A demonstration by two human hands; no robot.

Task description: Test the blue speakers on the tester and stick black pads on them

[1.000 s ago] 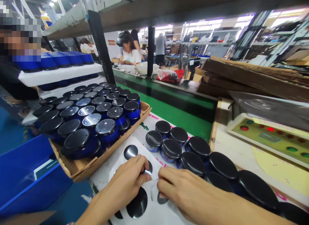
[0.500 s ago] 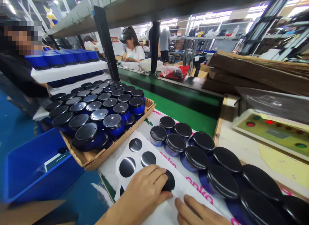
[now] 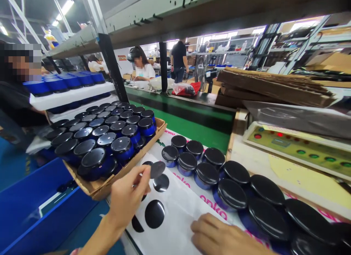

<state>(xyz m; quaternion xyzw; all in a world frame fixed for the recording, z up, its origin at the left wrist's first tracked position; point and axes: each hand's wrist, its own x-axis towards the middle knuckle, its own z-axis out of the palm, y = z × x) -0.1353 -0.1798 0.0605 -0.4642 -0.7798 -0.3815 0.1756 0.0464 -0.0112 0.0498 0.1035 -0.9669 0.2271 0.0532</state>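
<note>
My left hand point(image 3: 130, 198) is raised over the white sheet, thumb and fingers pinching the edge of a thin round black sticker point(image 3: 158, 170). Under it on the white backing sheet point(image 3: 175, 225) lie several glossy black round stickers point(image 3: 154, 213), some partly hidden by the hand. My right hand point(image 3: 216, 233) rests on the right part of the sheet, fingers lying on it and slightly bent, holding nothing visible. Right of the sheet stand rows of blue round containers with glossy black tops point(image 3: 231, 193).
At left, a cardboard tray point(image 3: 128, 165) is packed with similar blue and black containers. A blue bin point(image 3: 55, 218) sits below it. Behind runs a green conveyor belt point(image 3: 192, 125); a control box point(image 3: 290, 149) stands at right. Co-workers point(image 3: 179, 59) are in the background.
My left hand has lifted away from the sheet toward the left, now with a black sticker in its fingers. My right hand stays on the sheet. The view has shifted slightly.
</note>
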